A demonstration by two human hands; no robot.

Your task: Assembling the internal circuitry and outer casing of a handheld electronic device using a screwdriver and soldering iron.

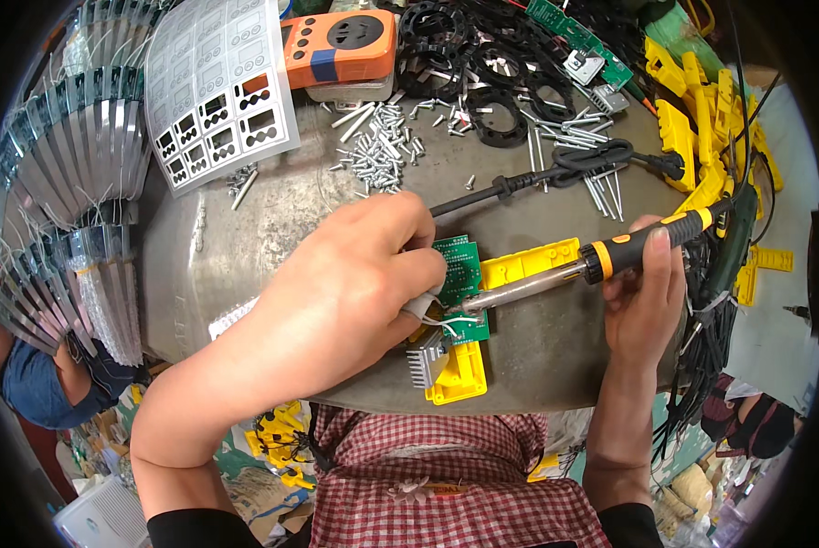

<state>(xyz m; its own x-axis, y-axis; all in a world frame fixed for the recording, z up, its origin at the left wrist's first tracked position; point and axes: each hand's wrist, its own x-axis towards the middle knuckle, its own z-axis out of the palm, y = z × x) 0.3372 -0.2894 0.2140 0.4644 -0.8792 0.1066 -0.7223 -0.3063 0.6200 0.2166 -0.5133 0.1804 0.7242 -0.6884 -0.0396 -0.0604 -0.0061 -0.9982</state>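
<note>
My right hand (645, 306) grips a soldering iron (665, 239) by its black and orange handle. Its metal shaft slants down to the left, and the tip meets a green circuit board (464, 274) near the ends of two white wires (448, 321). Over the board's left edge, my left hand (364, 283) is closed with the wires running out from beside its fingertips. A greyish covering shows at those fingertips. Under the board lies a yellow plastic housing (530, 262), with a silver finned heat sink (427, 363) at the near edge. My left fingers hide part of the board.
Screws (382, 151) are heaped beyond my left hand. A knotted black cable (565, 167) crosses the bench. Further back are black rings (498, 117), an orange device (341, 46) and a sticker sheet (222, 91). Wired strips (108, 155) stand left; yellow housings (702, 128) pile up right.
</note>
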